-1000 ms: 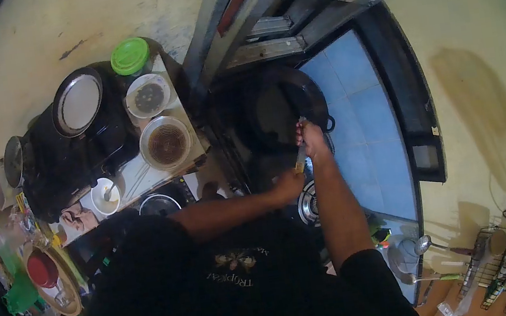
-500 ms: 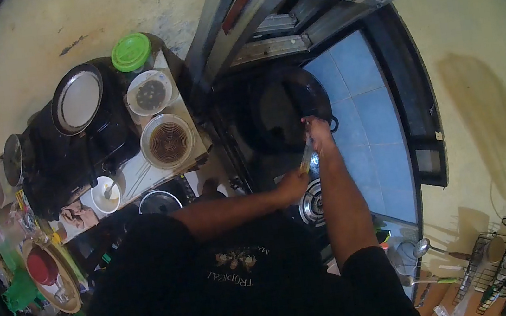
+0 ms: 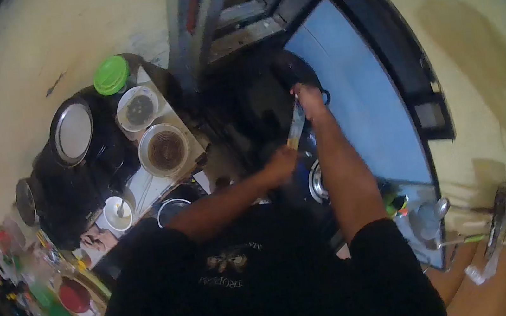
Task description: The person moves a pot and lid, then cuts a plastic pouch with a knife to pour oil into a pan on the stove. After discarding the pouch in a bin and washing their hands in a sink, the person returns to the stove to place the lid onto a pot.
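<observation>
My left hand [image 3: 282, 163] is closed around the lower end of a narrow clear plastic packet [image 3: 295, 128], which looks yellowish there. The packet's other end is pinched in my right hand [image 3: 310, 100]. It stretches slantwise between both hands, and its contents are too blurred to make out. Beyond my hands sits a large black wok [image 3: 300, 67] on the stove, its ring handle close to my right hand. A gas burner [image 3: 316, 183] shows partly behind my right forearm.
On the left a side table [image 3: 142, 188] bears a strainer bowl [image 3: 164, 150], a white bowl [image 3: 138, 108], a green-lidded container [image 3: 111, 74] and a small bowl with a spoon [image 3: 118, 213]. Blue tiles [image 3: 361, 105] flank the stove. Ladles [image 3: 441, 207] lie at the lower right.
The camera view has turned, so the surroundings appear tilted and shifted. Both hands keep their hold on the packet and stay close to the wok.
</observation>
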`<move>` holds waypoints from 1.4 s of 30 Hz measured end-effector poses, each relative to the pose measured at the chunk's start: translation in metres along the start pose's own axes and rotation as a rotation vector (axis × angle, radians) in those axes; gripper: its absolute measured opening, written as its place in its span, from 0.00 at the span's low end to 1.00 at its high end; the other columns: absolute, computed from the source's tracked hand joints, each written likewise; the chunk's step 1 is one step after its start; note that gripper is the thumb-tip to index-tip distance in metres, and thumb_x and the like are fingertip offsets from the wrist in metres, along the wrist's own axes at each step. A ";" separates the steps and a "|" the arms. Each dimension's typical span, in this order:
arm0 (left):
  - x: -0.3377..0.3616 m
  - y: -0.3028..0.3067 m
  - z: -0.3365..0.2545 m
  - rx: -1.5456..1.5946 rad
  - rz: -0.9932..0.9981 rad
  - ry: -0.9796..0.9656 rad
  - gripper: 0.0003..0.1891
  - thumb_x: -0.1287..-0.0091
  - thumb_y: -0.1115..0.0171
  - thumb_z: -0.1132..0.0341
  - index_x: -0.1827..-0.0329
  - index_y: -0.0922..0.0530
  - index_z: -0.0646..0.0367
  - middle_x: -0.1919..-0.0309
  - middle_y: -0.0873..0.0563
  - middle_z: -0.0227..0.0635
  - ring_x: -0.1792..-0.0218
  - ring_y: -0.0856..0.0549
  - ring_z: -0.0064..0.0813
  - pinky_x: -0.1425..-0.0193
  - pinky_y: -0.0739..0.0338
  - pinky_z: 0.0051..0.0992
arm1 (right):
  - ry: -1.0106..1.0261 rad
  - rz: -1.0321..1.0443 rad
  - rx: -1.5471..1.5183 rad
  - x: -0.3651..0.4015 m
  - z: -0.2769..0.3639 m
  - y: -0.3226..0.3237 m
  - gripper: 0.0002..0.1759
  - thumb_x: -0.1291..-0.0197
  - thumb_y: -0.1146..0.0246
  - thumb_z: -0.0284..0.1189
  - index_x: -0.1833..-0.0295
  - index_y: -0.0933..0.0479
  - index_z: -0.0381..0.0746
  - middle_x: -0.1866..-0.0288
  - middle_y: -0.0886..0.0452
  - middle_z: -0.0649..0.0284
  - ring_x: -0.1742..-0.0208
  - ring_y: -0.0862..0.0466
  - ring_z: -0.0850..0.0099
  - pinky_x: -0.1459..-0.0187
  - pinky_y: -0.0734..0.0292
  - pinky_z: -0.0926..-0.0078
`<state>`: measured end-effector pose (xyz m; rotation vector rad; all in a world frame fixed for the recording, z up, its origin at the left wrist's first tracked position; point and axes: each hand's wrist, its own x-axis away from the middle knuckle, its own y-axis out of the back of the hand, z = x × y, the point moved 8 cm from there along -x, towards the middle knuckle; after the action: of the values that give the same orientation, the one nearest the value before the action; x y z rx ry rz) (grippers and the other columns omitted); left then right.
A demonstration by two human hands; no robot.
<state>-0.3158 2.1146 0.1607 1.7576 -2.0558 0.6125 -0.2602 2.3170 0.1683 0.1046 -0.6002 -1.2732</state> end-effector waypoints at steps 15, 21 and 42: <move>-0.010 0.046 0.013 0.217 0.196 0.123 0.22 0.37 0.53 0.71 0.39 0.42 0.60 0.63 0.21 0.42 0.68 0.18 0.32 0.63 0.21 0.31 | 0.203 -0.174 0.902 0.138 -0.152 0.024 0.12 0.43 0.45 0.31 0.55 0.20 0.47 0.59 0.20 0.52 0.53 0.20 0.55 0.51 0.26 0.58; -0.002 0.047 0.006 0.144 0.220 0.082 0.24 0.38 0.47 0.71 0.39 0.41 0.60 0.58 0.20 0.44 0.65 0.17 0.34 0.58 0.21 0.34 | 0.249 -0.041 1.067 0.122 -0.186 0.005 0.21 0.44 0.47 0.29 0.45 0.24 0.56 0.60 0.19 0.55 0.56 0.19 0.58 0.53 0.24 0.59; 0.034 -0.073 -0.002 0.044 -0.124 -0.211 0.19 0.44 0.32 0.68 0.50 0.27 0.62 0.61 0.18 0.33 0.61 0.19 0.24 0.56 0.23 0.25 | -0.002 -0.215 -0.801 0.332 -0.205 0.106 0.08 0.42 0.38 0.28 0.57 0.21 0.38 0.70 0.21 0.69 0.72 0.26 0.83 0.71 0.32 0.85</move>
<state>-0.2494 2.0784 0.1873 2.0348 -2.0606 0.4550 -0.0167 1.9940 0.1584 -0.5082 -0.0468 -1.6381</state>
